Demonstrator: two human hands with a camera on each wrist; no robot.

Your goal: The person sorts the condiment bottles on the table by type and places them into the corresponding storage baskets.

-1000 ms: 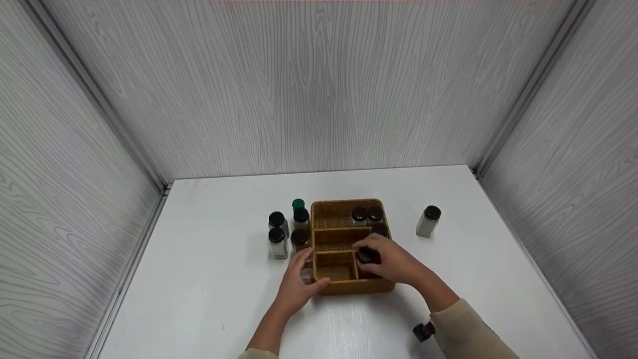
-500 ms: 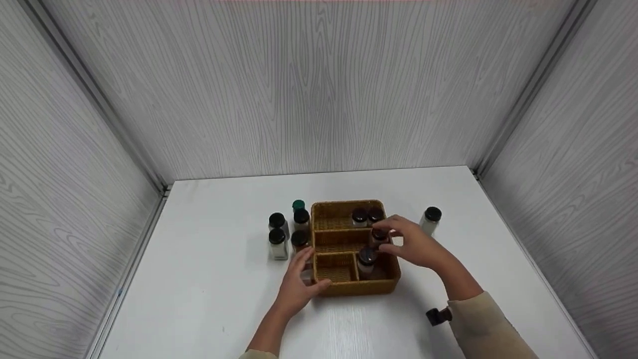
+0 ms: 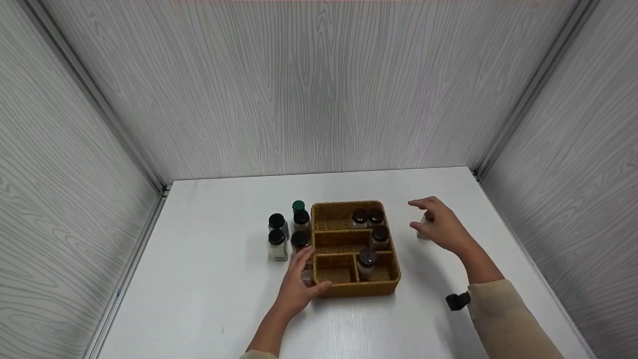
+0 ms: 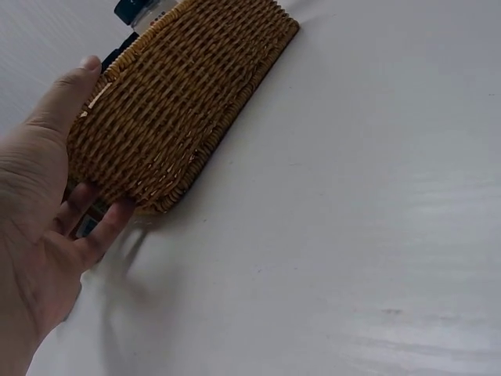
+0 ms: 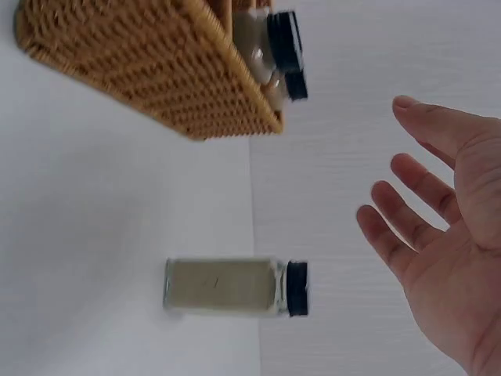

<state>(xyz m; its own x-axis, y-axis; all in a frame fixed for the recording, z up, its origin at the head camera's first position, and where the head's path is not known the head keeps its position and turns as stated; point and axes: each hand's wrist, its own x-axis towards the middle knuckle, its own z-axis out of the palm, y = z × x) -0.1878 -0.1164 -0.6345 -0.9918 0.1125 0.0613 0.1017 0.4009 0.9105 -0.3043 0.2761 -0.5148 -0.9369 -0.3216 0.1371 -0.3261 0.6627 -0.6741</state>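
A brown wicker basket (image 3: 358, 288) with compartments stands on the table. My left hand (image 3: 294, 291) grips its front left corner, thumb at the rim and fingers round the side; the left wrist view shows this thumb (image 4: 70, 90). Two black-capped spice jars (image 3: 360, 218) stand in the back compartment, another spice jar (image 3: 380, 237) in the middle one and one more spice jar (image 3: 367, 263) in the front. My right hand (image 3: 441, 227) is right of the basket, fingers spread and nothing held. A pale-filled spice jar (image 5: 223, 287) stands beside it, its cap hidden by the hand in the head view.
Several spice jars stand left of the basket, among them a white-filled jar (image 3: 277, 245), a reddish jar (image 3: 300, 240) and a green-capped one (image 3: 298, 205). A black wrist device (image 3: 457, 301) sits at the right sleeve. Grey wood-grain panels (image 3: 319, 89) enclose the table.
My right hand has left the jar in the front compartment, passed the middle compartment's jar, and moved right to the jar outside the basket. My left hand has stayed on the corner.
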